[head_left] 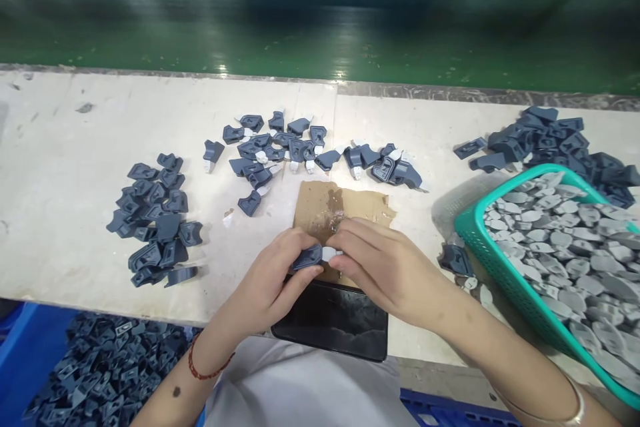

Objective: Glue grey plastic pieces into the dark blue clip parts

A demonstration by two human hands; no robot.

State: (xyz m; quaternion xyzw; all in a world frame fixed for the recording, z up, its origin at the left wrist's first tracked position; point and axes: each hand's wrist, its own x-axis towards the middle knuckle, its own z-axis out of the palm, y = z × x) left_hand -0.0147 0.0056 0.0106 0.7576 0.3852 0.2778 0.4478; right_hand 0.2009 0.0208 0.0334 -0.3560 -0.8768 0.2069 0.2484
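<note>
Head view: your two hands hold one dark piece and one pale piece end to end.
Your left hand grips a blue-grey piece, matt and blocky with a recessed face; your right hand pinches a small, smooth whitish piece at its right end. Both are above the near edge of one wet-stained cardboard sheet, just beyond one black glossy slab. You have three groups of dark pieces on the table: a left pile, a far middle scatter with pale tips, and a far right heap. One green basket at right holds pale pieces, too many to count; one blue bin, near left, holds dark ones.
</note>
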